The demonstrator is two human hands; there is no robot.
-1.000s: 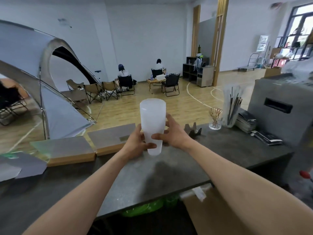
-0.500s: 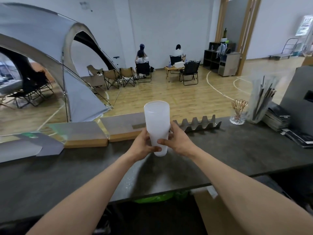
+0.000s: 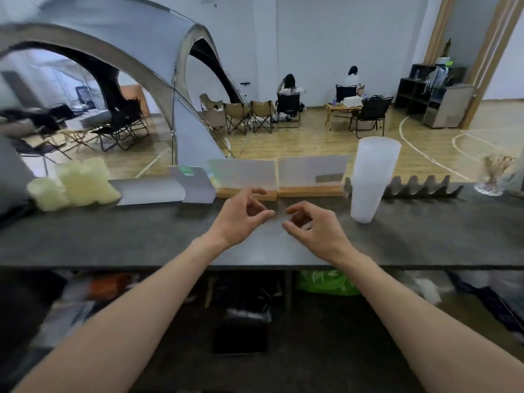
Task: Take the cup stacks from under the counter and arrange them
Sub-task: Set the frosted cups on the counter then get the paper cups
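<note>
The cup stack (image 3: 371, 180) stands upright on the counter (image 3: 141, 239), long axis vertical, wide mouth up and narrow base down on the dark surface. From my right hand (image 3: 314, 231) it lies at about two o'clock, near but not touching; from my left hand (image 3: 241, 217) it lies at roughly three o'clock and farther off, with the right hand between. I judge the right hand the nearer for any further nudge of that stack.

Both hands hover low over the counter, close together but apart. Fingers on each are loosely curled and hold nothing; nothing is pinched.

Directly behind the stack, at its twelve o'clock, runs a grey serrated rack (image 3: 419, 187) along the far edge; the stack's left side overlaps its end in this view, and I cannot tell whether they touch. A glass jar of sticks (image 3: 493, 177) sits beyond the rack toward three o'clock. At eleven o'clock from my hands stand two frosted panels on wooden bases (image 3: 278, 177), then white folded card (image 3: 170, 188), then pale yellow lumps (image 3: 73, 182) far toward nine o'clock.

The shelf under the counter (image 3: 241, 307), at six o'clock, shows dark, blurred items and a green bag (image 3: 326, 282); I cannot make out further cup stacks there. My judgement: one stack is placed, and the next move calls for both hands to drop below the counter edge, which itself is the obstruction to clear.
</note>
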